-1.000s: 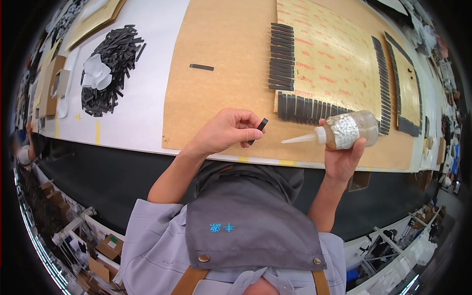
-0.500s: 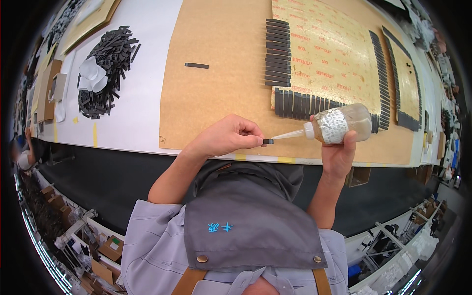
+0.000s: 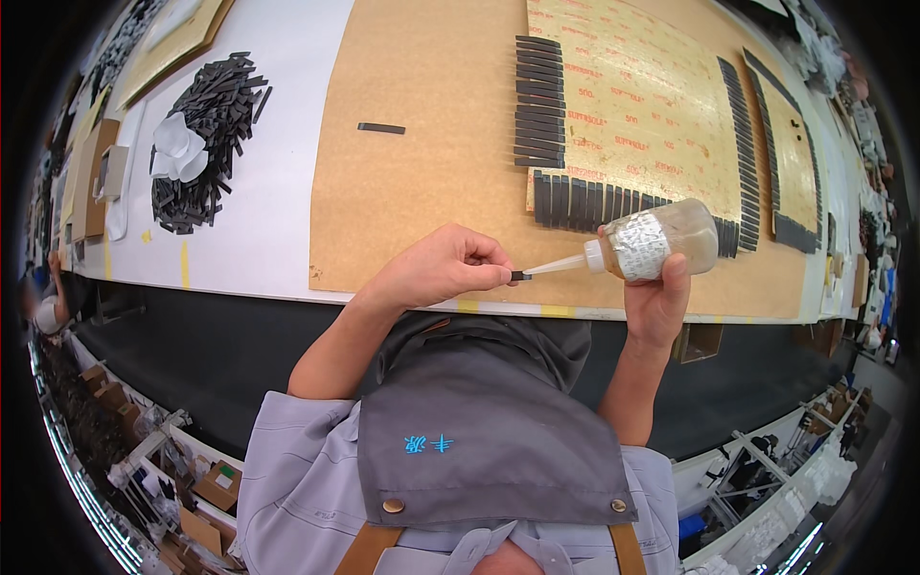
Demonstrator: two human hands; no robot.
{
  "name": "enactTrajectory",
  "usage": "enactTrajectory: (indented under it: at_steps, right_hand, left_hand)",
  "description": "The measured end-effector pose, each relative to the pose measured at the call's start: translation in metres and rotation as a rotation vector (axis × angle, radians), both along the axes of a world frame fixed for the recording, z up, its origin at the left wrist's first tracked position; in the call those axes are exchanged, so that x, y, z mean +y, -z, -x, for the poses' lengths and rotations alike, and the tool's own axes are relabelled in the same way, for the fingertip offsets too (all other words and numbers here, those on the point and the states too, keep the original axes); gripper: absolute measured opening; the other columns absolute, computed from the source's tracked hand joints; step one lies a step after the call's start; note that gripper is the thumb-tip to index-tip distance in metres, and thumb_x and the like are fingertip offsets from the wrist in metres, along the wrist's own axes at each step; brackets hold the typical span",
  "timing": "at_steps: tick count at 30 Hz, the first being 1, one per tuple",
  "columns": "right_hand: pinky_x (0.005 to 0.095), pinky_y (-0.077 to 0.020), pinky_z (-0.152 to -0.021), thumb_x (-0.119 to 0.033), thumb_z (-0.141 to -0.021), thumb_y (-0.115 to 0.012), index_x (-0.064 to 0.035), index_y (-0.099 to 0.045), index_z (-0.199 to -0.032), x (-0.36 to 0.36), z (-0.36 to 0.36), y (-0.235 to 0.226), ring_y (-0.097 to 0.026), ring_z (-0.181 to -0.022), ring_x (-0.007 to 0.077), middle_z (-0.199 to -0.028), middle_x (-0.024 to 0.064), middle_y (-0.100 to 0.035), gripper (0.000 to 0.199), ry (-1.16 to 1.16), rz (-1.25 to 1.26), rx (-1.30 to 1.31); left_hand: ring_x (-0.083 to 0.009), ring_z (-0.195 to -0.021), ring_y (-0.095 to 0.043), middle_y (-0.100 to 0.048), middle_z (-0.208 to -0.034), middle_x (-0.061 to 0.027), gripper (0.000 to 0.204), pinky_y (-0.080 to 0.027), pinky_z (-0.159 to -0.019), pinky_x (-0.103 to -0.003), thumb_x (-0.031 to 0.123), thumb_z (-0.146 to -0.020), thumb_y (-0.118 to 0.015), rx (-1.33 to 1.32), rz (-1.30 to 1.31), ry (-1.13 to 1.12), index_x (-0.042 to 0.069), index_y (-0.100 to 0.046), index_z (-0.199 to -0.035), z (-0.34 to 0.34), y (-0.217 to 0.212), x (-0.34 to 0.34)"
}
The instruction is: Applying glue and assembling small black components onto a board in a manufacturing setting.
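One black strip (image 3: 520, 276) stuck out of the left hand (image 3: 446, 261), pinched between thumb and fingers near the frame's centre. Right of centre, the right hand (image 3: 661, 297) was wrapped round a translucent bottle (image 3: 695, 237), its nozzle (image 3: 559, 264) at the strip's end. Too hard a squeeze might have flooded it; a loose pinch might have let it twist.

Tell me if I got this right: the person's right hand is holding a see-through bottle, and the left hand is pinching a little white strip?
Almost! The little strip pinched in the left hand is black, not white, as the head view shows. The right hand is indeed holding the see-through bottle.
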State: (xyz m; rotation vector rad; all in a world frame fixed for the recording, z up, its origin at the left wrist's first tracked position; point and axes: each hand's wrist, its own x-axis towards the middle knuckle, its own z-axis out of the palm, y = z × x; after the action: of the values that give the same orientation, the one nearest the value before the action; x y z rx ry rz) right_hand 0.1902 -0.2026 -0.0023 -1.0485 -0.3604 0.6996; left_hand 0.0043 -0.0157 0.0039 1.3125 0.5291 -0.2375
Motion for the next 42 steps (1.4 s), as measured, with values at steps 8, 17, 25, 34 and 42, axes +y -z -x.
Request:
enactTrajectory:
  at_steps: [8, 17, 25, 34, 42]
  right_hand:
    - [0.0525, -0.0435, -0.094, -0.039, -0.081, -0.063, -0.0008, -0.04, -0.124, -0.0026, -0.0031, 0.0057, -0.056, -0.105, 0.0254, -0.114, 0.0099, -0.054, 0.062, -0.031, 0.012, -0.025]
    - [0.0518, -0.0441, -0.093, -0.041, -0.082, -0.062, -0.0001, -0.04, -0.124, -0.0048, 0.0, 0.0003, -0.057, -0.103, 0.0265, -0.113, 0.0103, -0.054, 0.063, -0.03, 0.061, -0.107]
    - [0.0315, -0.046, -0.087, -0.037, -0.081, -0.066, 0.0006, -0.04, -0.123, -0.0011, 0.001, -0.004, -0.055, -0.102, 0.0161, -0.111, 0.0078, -0.054, 0.062, 0.021, -0.014, 0.0]
    - [0.0551, -0.0423, -0.094, -0.039, -0.083, -0.061, -0.0023, -0.038, -0.127, -0.004, -0.0024, 0.002, -0.055, -0.105, 0.026, -0.116, 0.0091, -0.053, 0.062, 0.012, 0.002, -0.072]
    - [0.055, -0.0425, -0.094, -0.041, -0.081, -0.063, -0.0017, -0.038, -0.127, -0.0056, -0.0025, 0.0013, -0.055, -0.105, 0.0264, -0.116, 0.0098, -0.052, 0.065, 0.013, 0.017, -0.071]
  left_hand:
    - [-0.0046, -0.063, -0.047, -0.056, -0.067, 0.0014, 0.017, -0.038, -0.058, -0.021, 0.014, -0.079, -0.06, -0.009, 0.015, -0.001, -0.002, -0.065, -0.081, 0.0007, 0.0016, -0.0007]
    - [-0.0038, -0.063, -0.046, -0.055, -0.067, 0.003, 0.018, -0.036, -0.057, -0.02, 0.016, -0.08, -0.061, 0.011, 0.041, -0.063, -0.001, -0.065, -0.082, 0.0017, 0.0013, -0.0011]
    - [-0.003, -0.061, -0.043, -0.054, -0.066, 0.0039, 0.018, -0.032, -0.053, -0.02, 0.016, -0.079, -0.061, 0.012, 0.063, -0.041, -0.001, -0.065, -0.082, 0.0018, 0.001, -0.0005]
    - [-0.0024, -0.06, -0.042, -0.053, -0.065, 0.0045, 0.018, -0.031, -0.052, -0.019, 0.016, -0.08, -0.06, 0.01, 0.105, -0.056, -0.001, -0.065, -0.082, 0.001, 0.0009, -0.0014]
    - [-0.0034, -0.057, -0.042, -0.051, -0.063, 0.0034, 0.018, -0.033, -0.051, -0.02, 0.017, -0.081, -0.06, 0.001, 0.133, -0.088, -0.001, -0.064, -0.082, -0.0001, 0.0031, -0.0035]
